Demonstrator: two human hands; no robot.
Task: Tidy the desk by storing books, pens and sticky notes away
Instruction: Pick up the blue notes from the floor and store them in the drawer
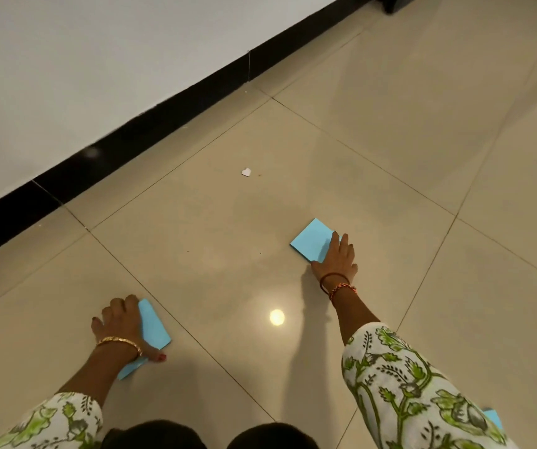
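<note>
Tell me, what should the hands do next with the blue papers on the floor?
Probably lift the right hand with its blue sticky pad. That hand lies flat on the pad, which lies on the floor tile. The left hand already grips another blue pad, so the two could be brought together.

Open tiled floor [406, 140] fills the frame's centre and right — only a small white scrap [246, 172] lies mid-frame. The wall [82, 59] and black skirting [169, 115] close off the upper left.
</note>
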